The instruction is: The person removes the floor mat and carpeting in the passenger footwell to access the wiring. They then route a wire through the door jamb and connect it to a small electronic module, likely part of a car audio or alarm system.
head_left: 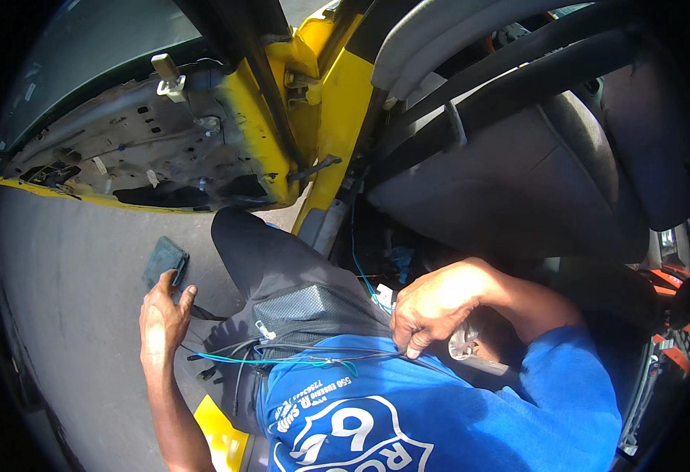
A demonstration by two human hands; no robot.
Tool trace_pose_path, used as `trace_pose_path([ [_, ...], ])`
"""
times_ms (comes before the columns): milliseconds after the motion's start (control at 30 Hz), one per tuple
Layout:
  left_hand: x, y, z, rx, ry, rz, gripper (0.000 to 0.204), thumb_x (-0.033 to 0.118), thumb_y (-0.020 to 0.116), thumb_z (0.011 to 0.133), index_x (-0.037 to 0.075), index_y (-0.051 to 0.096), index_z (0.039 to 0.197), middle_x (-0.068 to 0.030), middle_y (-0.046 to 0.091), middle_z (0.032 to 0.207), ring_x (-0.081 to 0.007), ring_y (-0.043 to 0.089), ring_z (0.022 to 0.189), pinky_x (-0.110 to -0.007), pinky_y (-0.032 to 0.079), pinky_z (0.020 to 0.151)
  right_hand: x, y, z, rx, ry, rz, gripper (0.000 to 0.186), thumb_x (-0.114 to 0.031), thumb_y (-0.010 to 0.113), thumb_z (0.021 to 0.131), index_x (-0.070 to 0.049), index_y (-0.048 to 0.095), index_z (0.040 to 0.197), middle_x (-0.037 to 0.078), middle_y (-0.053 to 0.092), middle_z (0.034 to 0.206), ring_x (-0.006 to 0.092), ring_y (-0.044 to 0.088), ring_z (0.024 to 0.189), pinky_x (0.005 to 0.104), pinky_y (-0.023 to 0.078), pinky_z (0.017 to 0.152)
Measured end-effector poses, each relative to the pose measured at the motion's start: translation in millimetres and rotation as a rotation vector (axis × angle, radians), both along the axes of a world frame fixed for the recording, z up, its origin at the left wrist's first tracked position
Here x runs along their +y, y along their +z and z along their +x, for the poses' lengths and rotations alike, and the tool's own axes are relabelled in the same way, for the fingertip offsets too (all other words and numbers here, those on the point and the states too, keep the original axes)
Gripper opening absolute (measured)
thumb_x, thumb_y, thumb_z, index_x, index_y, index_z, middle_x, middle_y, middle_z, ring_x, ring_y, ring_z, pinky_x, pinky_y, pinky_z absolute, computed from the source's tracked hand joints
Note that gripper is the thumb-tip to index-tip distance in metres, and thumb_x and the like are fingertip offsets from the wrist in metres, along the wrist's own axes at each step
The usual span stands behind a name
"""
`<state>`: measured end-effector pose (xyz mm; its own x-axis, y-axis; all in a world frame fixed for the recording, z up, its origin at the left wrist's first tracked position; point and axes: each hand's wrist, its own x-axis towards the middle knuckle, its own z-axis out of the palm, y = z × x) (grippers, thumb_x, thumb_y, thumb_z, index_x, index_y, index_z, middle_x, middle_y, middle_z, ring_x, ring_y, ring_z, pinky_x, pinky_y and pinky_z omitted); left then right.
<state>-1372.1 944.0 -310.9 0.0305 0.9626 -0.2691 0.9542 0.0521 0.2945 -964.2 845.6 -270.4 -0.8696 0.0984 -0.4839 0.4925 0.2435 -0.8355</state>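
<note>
A bundle of thin black and teal wires (282, 359) lies across my lap and the front of my blue shirt. My right hand (438, 305) is closed with its thumb and fingers pressed together where the bundle passes by my waist. A white connector (384, 296) on a teal wire sits just beside that hand. My left hand (166, 318) is stretched out over the ground, thumb and fingers apart. Its fingertips overlap the lower edge of a dark green, flat rectangular object (166, 262) in this view; whether they touch it I cannot tell.
A yellow car door (148, 149), its inner panel stripped, stands open ahead on the left. Beside it rises the yellow door pillar (345, 118). A grey seat (502, 181) fills the right. A black mesh pouch (290, 312) rests at my waist, and a yellow piece (221, 436) lies lower left.
</note>
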Motion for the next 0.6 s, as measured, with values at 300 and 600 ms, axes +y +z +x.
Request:
trace_pose_path([
  [300, -57.4, -51.8, -139.7, 0.222, 0.348, -0.316, 0.055, 0.036, 0.074, 0.095, 0.003, 0.063, 0.138, -0.0242, 0.073, 0.121, -0.0380, 0.069, 0.118, -0.046, 0.054, 0.101, 126.6, -233.0, 81.8, -0.785, -0.891, -0.020, 0.029, -0.025, 0.056, 0.103, -0.003, 0.069, 0.116, 0.007, 0.063, 0.080, 0.0196, 0.060, 0.065, 0.0370, 0.050, 0.054],
  [600, -71.1, -57.4, -109.8, -0.057, 0.305, -0.248, 0.043, 0.022, 0.068, 0.098, 0.001, 0.063, 0.136, -0.0249, 0.073, 0.120, -0.0362, 0.073, 0.109, -0.044, 0.057, 0.095, 142.9, -424.5, 30.1, -0.158, -2.253, -0.417, 0.020, -0.019, 0.052, 0.097, -0.002, 0.063, 0.099, 0.012, 0.060, 0.076, 0.0242, 0.056, 0.057, 0.0396, 0.046, 0.051],
])
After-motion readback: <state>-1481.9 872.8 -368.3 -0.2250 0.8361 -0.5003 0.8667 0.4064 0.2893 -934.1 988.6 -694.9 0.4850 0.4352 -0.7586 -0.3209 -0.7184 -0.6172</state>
